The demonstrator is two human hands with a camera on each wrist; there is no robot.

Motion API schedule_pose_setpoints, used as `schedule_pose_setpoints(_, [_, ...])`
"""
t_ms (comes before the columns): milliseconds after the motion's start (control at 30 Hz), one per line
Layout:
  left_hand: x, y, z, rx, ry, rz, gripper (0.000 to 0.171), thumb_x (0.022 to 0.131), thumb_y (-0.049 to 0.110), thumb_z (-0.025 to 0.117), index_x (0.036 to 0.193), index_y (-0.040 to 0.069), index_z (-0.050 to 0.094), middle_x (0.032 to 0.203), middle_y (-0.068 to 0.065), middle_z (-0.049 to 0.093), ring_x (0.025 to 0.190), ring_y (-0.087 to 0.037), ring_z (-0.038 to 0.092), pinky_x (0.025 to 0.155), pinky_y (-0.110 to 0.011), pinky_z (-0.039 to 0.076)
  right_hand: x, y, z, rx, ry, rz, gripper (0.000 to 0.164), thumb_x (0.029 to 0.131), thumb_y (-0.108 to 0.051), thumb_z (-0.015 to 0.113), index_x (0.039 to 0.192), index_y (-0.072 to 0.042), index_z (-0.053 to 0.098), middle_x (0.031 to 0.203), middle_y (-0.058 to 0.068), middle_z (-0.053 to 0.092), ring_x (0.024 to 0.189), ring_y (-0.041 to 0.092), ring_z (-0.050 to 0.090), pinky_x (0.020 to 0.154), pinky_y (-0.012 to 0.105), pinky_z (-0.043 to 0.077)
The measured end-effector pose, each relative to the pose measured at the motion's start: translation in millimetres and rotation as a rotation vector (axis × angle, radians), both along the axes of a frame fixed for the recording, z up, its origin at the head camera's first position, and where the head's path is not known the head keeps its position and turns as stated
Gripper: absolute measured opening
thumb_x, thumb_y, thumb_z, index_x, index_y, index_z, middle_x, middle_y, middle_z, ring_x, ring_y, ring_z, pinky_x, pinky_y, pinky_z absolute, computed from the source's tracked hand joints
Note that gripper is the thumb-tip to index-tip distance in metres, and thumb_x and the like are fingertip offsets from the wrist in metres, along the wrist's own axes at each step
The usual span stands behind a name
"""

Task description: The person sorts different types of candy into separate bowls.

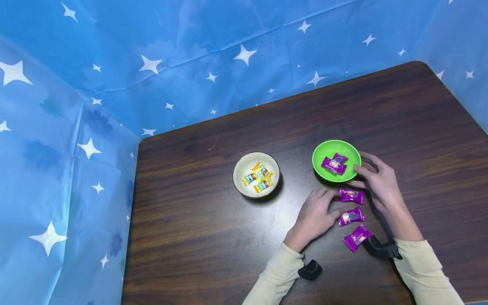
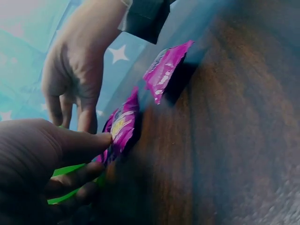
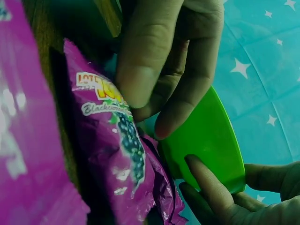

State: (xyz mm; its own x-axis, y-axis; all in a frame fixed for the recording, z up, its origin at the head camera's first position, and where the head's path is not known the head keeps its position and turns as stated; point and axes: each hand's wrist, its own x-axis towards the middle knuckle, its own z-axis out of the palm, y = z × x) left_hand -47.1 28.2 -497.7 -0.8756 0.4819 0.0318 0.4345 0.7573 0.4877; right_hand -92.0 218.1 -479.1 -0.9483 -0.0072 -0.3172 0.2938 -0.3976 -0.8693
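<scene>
My right hand (image 1: 381, 182) grips the right rim of a green bowl (image 1: 318, 159), thumb at the rim and fingers along its outside. Two purple candy packets (image 1: 334, 165) lie crossed in the bowl. In front of it, three more run in a column: a top packet (image 1: 351, 195), a middle packet (image 1: 351, 216) and a near packet (image 1: 357, 238). My left hand (image 1: 314, 214) reaches in from their left, index fingertip at the top packet and thumb by the middle one. The right wrist view shows the left thumb (image 3: 140, 70) overlapping a packet marked Blackcurrant (image 3: 112, 136).
A white bowl (image 1: 240, 169) with several yellow-orange candy packets (image 1: 260, 178) stands left of the green bowl. Both bowls are on a dark wooden table (image 1: 183, 237). Blue cloth with white stars (image 1: 213, 42) hangs behind the table and at its sides.
</scene>
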Motion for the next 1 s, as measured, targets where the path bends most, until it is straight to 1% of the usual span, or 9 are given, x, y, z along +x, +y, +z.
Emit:
schedule_pose_setpoints(167, [0.0, 2.5, 0.4, -0.075, 0.061, -0.019, 0.033, 0.093, 0.028, 0.077, 0.123, 0.017, 0.071, 0.114, 0.002, 0.067, 0.099, -0.014, 0.06, 0.086, -0.02, 0.045, -1.5, 0.5, 1.5, 0.043, -0.015, 0.016, 0.065, 0.102, -0.003, 0.061, 0.158, 0.003, 0.029, 0.111, 0.003, 0.061, 0.09, 0.01, 0.072, 0.076, 0.026, 0.059])
schedule_pose_setpoints(267, [1.6, 3.1, -0.1, -0.087, 0.066, -0.022, 0.03, 0.093, 0.026, 0.076, 0.121, 0.017, 0.073, 0.11, 0.003, 0.067, 0.095, -0.013, 0.059, 0.081, -0.02, 0.044, -0.6, 0.3, 2.0, 0.066, -0.028, 0.029, 0.066, 0.103, -0.005, 0.061, 0.159, 0.003, 0.027, 0.113, 0.003, 0.06, 0.09, 0.009, 0.072, 0.076, 0.026, 0.059])
schedule_pose_setpoints(367, [3.7, 4.2, -0.5, -0.094, 0.064, -0.018, 0.027, 0.094, 0.031, 0.075, 0.119, 0.019, 0.074, 0.106, 0.004, 0.065, 0.092, -0.013, 0.058, 0.078, -0.02, 0.043, 0.6, -0.2, 2.7, 0.075, -0.029, 0.032, 0.066, 0.103, -0.006, 0.062, 0.159, 0.003, 0.028, 0.113, 0.004, 0.059, 0.09, 0.009, 0.071, 0.076, 0.026, 0.059])
schedule_pose_setpoints(500, [7.3, 6.7, -1.7, -0.111, 0.085, -0.018, 0.028, 0.094, 0.042, 0.075, 0.111, 0.021, 0.074, 0.103, 0.006, 0.062, 0.09, -0.012, 0.057, 0.076, -0.019, 0.04, 1.9, -0.1, 2.1, 0.085, -0.012, 0.028, 0.064, 0.103, -0.006, 0.061, 0.157, 0.004, 0.029, 0.112, 0.004, 0.06, 0.091, 0.008, 0.071, 0.075, 0.026, 0.059])
schedule_pose_setpoints(567, [9.6, 7.4, -2.9, -0.124, 0.096, -0.021, 0.025, 0.092, 0.042, 0.077, 0.107, 0.022, 0.074, 0.102, 0.007, 0.062, 0.09, -0.011, 0.057, 0.075, -0.018, 0.04, 2.7, -0.4, 1.0, 0.089, -0.011, 0.035, 0.064, 0.103, -0.006, 0.061, 0.157, 0.005, 0.028, 0.112, 0.002, 0.061, 0.092, 0.008, 0.072, 0.076, 0.027, 0.059])
schedule_pose_setpoints(667, [13.2, 7.4, -5.1, -0.126, 0.101, -0.027, 0.018, 0.092, 0.037, 0.078, 0.101, 0.023, 0.074, 0.101, 0.008, 0.064, 0.089, -0.01, 0.056, 0.075, -0.018, 0.039, 4.0, -0.4, -1.4, 0.101, -0.017, 0.043, 0.063, 0.104, -0.005, 0.059, 0.157, 0.006, 0.028, 0.111, 0.0, 0.061, 0.092, 0.008, 0.071, 0.076, 0.028, 0.06])
schedule_pose_setpoints(733, [14.9, 7.5, -6.0, -0.131, 0.111, -0.031, 0.018, 0.091, 0.035, 0.079, 0.101, 0.022, 0.073, 0.101, 0.008, 0.065, 0.088, -0.009, 0.057, 0.075, -0.018, 0.04, 4.4, -0.1, -2.5, 0.096, -0.019, 0.045, 0.061, 0.104, -0.003, 0.058, 0.156, 0.006, 0.029, 0.11, 0.001, 0.062, 0.092, 0.008, 0.071, 0.076, 0.028, 0.06])
schedule_pose_setpoints(900, [14.0, 10.2, -4.8, -0.174, 0.136, -0.035, 0.028, 0.09, 0.046, 0.078, 0.104, 0.022, 0.071, 0.103, 0.009, 0.064, 0.089, -0.009, 0.055, 0.076, -0.018, 0.039, 1.3, 1.2, -2.7, 0.07, 0.003, 0.035, 0.053, 0.103, -0.001, 0.058, 0.151, 0.004, 0.035, 0.108, 0.0, 0.063, 0.092, 0.009, 0.072, 0.076, 0.029, 0.06])
schedule_pose_setpoints(1000, [13.1, 11.5, -4.9, -0.183, 0.135, -0.043, 0.028, 0.089, 0.046, 0.079, 0.102, 0.023, 0.07, 0.1, 0.01, 0.063, 0.087, -0.008, 0.052, 0.073, -0.018, 0.036, 0.2, 1.4, -1.2, 0.075, 0.002, 0.036, 0.055, 0.103, -0.003, 0.06, 0.152, 0.003, 0.036, 0.108, 0.001, 0.063, 0.092, 0.009, 0.072, 0.075, 0.028, 0.06])
